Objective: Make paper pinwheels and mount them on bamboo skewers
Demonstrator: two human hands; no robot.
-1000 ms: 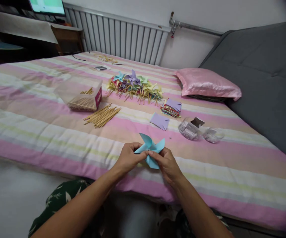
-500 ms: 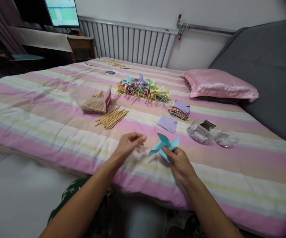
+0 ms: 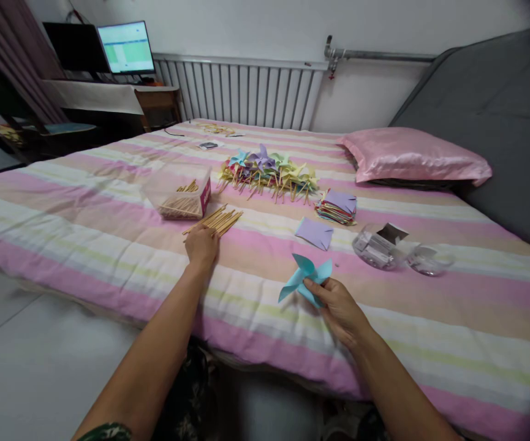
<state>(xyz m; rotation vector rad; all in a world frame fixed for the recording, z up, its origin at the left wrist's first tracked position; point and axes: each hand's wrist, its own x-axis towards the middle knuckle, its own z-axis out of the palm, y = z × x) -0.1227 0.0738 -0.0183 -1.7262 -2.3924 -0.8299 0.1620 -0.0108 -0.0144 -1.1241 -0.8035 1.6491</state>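
While right hand pinches blue pinwheel, left hand touches sticks.

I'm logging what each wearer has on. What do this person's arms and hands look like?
Both forearms are bare to the lower edge of the view. The left hand and right hand show no gloves, rings or watch. A scrap of dark green patterned fabric shows by the left arm.
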